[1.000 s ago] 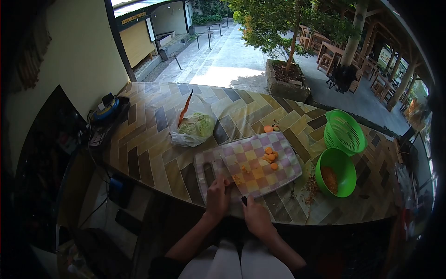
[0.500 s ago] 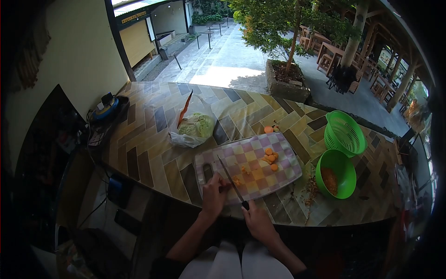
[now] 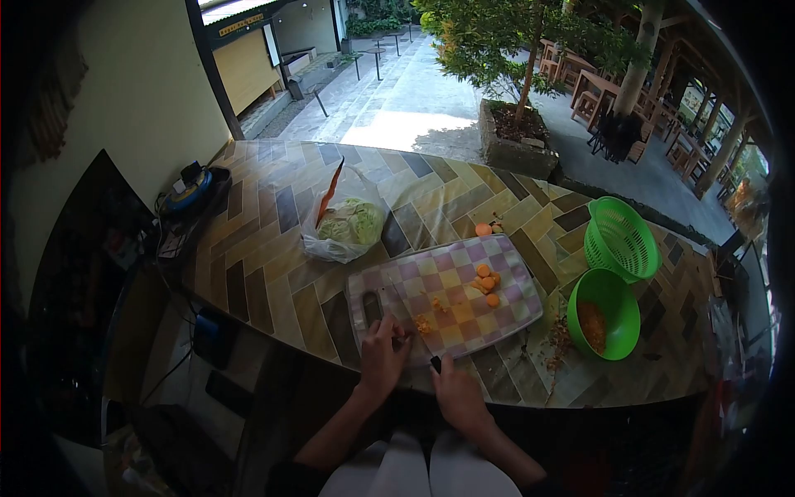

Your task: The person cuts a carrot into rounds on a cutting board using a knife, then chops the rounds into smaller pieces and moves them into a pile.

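A checkered cutting board (image 3: 476, 327) lies at the table's front edge. My left hand (image 3: 383, 356) rests at its near left side with the fingers curled together; what they hold, if anything, is hidden. In my right hand (image 3: 458, 393) is a knife (image 3: 436, 363), gripped by its black handle at the board's near edge. The blade hardly shows. Finely chopped carrot bits (image 3: 423, 324) lie just right of my left fingers. Several carrot slices (image 3: 493, 300) sit towards the board's right side.
Behind the board, a plastic bag (image 3: 331, 251) holds cabbage (image 3: 354, 222) and a carrot (image 3: 331, 190). To the right stand a green bowl (image 3: 623, 319) with orange shreds inside and a green colander (image 3: 625, 236). Peelings (image 3: 556, 341) lie beside the bowl. Carrot ends (image 3: 484, 229) lie behind the board.
The knife blade, plainly visible over the board before, now barely shows. Both hands stay in nearly the same place, and the view has shifted slightly.
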`<state>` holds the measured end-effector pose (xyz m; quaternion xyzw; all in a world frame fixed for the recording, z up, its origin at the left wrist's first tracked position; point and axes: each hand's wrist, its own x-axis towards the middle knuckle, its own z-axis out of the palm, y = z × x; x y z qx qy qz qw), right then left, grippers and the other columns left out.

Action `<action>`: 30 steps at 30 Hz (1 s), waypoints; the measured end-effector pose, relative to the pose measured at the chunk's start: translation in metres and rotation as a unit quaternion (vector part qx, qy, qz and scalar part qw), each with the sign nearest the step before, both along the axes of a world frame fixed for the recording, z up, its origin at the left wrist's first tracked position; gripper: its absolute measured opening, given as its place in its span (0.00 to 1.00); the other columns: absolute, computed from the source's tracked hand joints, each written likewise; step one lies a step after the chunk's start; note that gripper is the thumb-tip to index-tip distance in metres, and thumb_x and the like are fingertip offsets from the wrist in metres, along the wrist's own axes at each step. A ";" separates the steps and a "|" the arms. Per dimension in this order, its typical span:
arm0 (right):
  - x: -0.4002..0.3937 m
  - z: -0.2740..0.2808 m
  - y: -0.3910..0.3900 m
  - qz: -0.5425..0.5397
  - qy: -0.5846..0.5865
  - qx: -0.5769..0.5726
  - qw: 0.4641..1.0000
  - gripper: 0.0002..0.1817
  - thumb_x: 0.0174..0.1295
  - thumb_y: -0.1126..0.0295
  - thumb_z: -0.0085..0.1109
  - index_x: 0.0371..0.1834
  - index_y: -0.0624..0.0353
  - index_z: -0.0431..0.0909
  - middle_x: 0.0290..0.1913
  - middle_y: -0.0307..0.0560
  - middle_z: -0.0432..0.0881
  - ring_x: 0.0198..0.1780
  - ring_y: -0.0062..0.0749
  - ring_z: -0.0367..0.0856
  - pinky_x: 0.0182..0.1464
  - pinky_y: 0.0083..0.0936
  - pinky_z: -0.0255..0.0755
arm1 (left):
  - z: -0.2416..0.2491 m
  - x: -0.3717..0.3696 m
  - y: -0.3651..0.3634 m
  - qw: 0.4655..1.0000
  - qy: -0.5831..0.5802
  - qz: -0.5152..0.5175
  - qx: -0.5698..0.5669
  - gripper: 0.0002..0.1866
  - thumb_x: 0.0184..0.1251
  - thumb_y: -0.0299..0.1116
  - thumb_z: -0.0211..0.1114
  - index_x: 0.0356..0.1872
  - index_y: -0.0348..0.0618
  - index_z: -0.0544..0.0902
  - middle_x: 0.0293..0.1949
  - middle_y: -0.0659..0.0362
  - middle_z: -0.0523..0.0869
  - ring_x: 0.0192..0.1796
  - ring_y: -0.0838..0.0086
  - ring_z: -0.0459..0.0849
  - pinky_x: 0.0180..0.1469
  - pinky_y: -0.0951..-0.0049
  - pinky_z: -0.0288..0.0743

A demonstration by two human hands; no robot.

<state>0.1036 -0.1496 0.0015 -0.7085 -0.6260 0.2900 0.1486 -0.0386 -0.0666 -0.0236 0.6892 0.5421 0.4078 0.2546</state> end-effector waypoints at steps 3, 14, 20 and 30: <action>0.015 -0.008 0.002 -0.013 0.054 0.040 0.998 0.16 0.74 0.62 0.49 0.51 0.66 0.66 0.30 0.68 0.83 0.37 0.67 0.82 0.40 0.55 0.75 | -0.001 0.006 0.000 1.000 0.021 0.013 -0.005 0.14 0.52 0.24 0.75 0.30 0.39 0.75 0.32 0.53 0.82 0.34 0.64 0.86 0.35 0.66 0.77; 0.042 0.004 0.001 -0.083 0.129 0.099 0.983 0.18 0.71 0.59 0.54 0.50 0.65 0.73 0.29 0.66 0.83 0.38 0.64 0.83 0.39 0.52 0.73 | -0.015 0.032 0.035 0.989 -0.131 -0.055 0.030 0.10 0.54 0.24 0.73 0.32 0.37 0.78 0.32 0.53 0.88 0.28 0.67 0.86 0.36 0.67 0.78; 0.044 0.006 -0.007 -0.090 0.015 0.133 0.987 0.16 0.67 0.57 0.59 0.44 0.60 0.74 0.27 0.61 0.83 0.36 0.59 0.84 0.37 0.50 0.74 | 0.009 0.022 0.031 0.997 -0.059 -0.037 0.022 0.15 0.50 0.32 0.79 0.34 0.39 0.80 0.34 0.57 0.85 0.43 0.65 0.83 0.52 0.66 0.75; 0.040 0.010 -0.021 -0.090 -0.019 0.189 0.978 0.17 0.57 0.65 0.69 0.46 0.59 0.78 0.35 0.59 0.85 0.39 0.56 0.85 0.40 0.44 0.76 | 0.019 0.045 0.036 0.987 0.136 -0.062 0.060 0.53 0.35 0.58 0.83 0.68 0.54 0.71 0.73 0.44 0.60 0.79 0.43 0.43 0.75 0.37 0.40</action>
